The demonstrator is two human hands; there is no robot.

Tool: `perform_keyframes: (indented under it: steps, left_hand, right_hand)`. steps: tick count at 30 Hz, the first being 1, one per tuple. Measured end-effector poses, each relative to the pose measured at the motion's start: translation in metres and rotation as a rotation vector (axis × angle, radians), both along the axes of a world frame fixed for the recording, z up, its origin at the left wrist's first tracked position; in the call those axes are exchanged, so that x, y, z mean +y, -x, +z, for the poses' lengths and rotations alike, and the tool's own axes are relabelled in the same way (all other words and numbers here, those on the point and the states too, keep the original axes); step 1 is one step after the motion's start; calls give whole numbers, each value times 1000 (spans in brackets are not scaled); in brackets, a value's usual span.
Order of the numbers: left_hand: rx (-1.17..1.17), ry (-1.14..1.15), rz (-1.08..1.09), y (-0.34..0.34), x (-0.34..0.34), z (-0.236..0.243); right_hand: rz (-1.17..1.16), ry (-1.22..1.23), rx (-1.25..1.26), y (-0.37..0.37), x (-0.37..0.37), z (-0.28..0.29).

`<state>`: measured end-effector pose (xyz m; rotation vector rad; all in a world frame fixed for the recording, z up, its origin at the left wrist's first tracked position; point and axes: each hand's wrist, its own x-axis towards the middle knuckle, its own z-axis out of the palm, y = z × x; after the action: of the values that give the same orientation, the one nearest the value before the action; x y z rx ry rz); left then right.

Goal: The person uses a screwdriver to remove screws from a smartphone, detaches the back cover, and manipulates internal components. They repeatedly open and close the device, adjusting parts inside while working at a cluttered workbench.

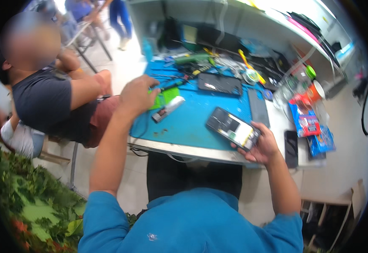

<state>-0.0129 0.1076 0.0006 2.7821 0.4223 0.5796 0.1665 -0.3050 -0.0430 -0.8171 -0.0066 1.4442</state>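
Observation:
My right hand grips an opened smartphone by its near right end, over the front edge of the blue work mat. Its back cover is off, and a dark frame, a pale battery area and inner parts show. At the mat's left side, my left hand has thumb and fingers closed on a slim black-and-green tool; blur hides its exact kind. Beneath that tool lies a bright green piece. Beside it rests a white and dark tube-like item.
Another dark phone and a grey flat panel lie on the mat. Tools and cables crowd the back. Snack packets, an orange cup and a black phone are at right. A person sits close on the left.

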Motion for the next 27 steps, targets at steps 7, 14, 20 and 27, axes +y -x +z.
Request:
perform_keyframes:
  steps: [7, 14, 20, 27]
  left_hand:
    - [58, -152, -138, -49, -7, -24]
    - [-198, 53, -137, -39, -21, -7]
    - [-383, 865, -305, -23, -55, -2]
    - [-488, 1015, -331, -31, -93, -26]
  right_hand:
    - [49, -12, -69, -12, 12, -1]
    - [67, -34, -24, -16, 7, -2]
    - [81, -51, 3, -17, 9, -7]
    - [74, -28, -44, -17, 8, -8]
